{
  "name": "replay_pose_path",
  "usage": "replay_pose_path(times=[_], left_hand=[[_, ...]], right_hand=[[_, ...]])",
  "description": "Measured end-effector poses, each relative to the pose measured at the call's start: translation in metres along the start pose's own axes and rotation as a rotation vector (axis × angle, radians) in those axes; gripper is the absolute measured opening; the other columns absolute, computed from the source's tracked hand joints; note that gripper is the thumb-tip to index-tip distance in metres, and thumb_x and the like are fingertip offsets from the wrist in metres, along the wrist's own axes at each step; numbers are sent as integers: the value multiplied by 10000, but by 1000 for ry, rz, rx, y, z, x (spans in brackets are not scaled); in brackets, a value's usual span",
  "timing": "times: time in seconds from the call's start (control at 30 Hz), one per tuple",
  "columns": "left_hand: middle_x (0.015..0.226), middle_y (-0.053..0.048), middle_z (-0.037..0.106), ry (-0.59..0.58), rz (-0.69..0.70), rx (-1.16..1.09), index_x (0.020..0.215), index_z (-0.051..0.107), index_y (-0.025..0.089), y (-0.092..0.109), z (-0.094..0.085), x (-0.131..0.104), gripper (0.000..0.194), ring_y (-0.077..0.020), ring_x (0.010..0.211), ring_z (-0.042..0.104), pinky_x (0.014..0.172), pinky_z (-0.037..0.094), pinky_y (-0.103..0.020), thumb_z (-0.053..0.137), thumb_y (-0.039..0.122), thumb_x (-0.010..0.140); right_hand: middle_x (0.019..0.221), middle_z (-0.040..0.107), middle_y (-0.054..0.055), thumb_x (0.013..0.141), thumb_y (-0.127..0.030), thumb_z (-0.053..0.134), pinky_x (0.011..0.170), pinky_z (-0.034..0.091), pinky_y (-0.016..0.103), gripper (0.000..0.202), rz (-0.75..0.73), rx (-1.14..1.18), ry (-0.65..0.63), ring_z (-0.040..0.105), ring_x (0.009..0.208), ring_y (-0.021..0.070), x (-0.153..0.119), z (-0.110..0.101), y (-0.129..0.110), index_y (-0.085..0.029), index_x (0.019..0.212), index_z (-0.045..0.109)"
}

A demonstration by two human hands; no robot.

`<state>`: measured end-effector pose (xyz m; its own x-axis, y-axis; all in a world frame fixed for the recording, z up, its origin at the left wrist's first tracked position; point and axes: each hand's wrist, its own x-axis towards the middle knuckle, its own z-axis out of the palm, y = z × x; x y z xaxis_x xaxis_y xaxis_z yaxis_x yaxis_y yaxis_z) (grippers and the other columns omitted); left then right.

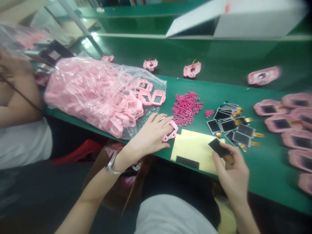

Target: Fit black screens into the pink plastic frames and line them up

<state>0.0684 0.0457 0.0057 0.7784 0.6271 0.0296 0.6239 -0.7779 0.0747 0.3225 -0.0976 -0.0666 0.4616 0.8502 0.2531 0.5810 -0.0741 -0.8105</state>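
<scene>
My left hand (pixel 151 132) lies over a pink plastic frame (pixel 170 130) beside the bag's opening, its fingers spread and touching the frame. A small dark screen (pixel 217 147) with an orange flex tail is pinched between the thumb and fingers of my right hand (pixel 232 169), above the right part of a yellow sheet (pixel 187 146). Behind the sheet is a heap of magenta button pieces (pixel 187 105). Several loose screens (pixel 228 125) with orange tails lie to the right of that heap. The clear bag (pixel 97 92) at left is full of pink frames.
Pink shells with screens (pixel 281 123) stand in rows at the right edge. Pink parts (pixel 192 69) sit spaced along the green strip behind the table (pixel 265 169). Another person's arm (pixel 19 91) is at far left. A white box (pixel 258 19) is at the back.
</scene>
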Motion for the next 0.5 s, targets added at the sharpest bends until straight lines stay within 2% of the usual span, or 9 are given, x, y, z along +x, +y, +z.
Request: replay_pose_path(times=[0.07,0.13,0.17,0.27,0.33,0.37,0.4,0.47,0.5], left_hand=[[1522,-154,593,-35,40,60,1198,684,166,-7,-2,-11,374,-391,1384,534,1119,421,-530,811,226,851],[1540,-167,577,13,35,56,1123,681,162,-14,-1,-20,224,-369,1339,585,1086,451,-506,738,168,907],[1542,-181,572,64,3,14,1089,670,158,-16,0,-24,162,-359,1309,609,1074,462,-497,711,191,936],[1415,-206,658,307,-231,-288,1143,624,150,-11,-1,-29,261,-313,1171,680,1018,506,-450,646,370,1002],[1195,-143,756,404,-387,-587,1191,607,162,5,-1,-30,325,-239,967,720,885,549,-368,494,442,1072],[1079,-103,775,383,-439,-727,1185,615,172,16,1,-31,351,-207,862,715,811,550,-329,420,449,1096],[979,-70,775,314,-469,-845,1156,630,179,28,3,-31,381,-186,786,702,754,543,-302,366,451,1111],[861,-40,752,120,-477,-976,1080,658,184,53,13,-31,412,-177,747,695,722,535,-284,346,450,1117],[853,-42,744,56,-477,-973,1053,667,182,64,19,-30,408,-187,772,702,735,539,-291,356,437,1116]], right_hand=[[1083,738,69,894,-413,737,838,559,340,328,58,35,-28,705,932,211,-6,6,1,-208,1147,706],[1078,751,70,905,-436,726,840,562,336,328,81,59,-31,709,917,205,-9,9,4,-210,1143,723],[1079,755,71,920,-444,709,829,563,331,327,85,78,-34,709,903,200,-9,9,5,-213,1150,731],[1069,758,71,957,-440,662,768,565,306,302,102,144,-52,701,836,176,-9,9,6,-217,1137,755],[1025,755,68,951,-422,673,729,569,290,269,129,180,-46,697,808,169,-9,10,5,-212,1091,769],[999,753,67,943,-413,685,713,573,284,256,151,197,-25,698,798,168,-9,10,3,-208,1068,772],[987,750,67,933,-408,699,702,578,280,252,182,218,11,701,791,168,-9,11,2,-203,1062,771],[1009,743,69,905,-395,733,711,597,285,294,254,284,110,714,791,168,-8,13,-1,-196,1122,752],[1034,736,69,890,-388,751,726,607,292,349,287,323,156,721,795,166,-8,14,-2,-196,1181,731]])
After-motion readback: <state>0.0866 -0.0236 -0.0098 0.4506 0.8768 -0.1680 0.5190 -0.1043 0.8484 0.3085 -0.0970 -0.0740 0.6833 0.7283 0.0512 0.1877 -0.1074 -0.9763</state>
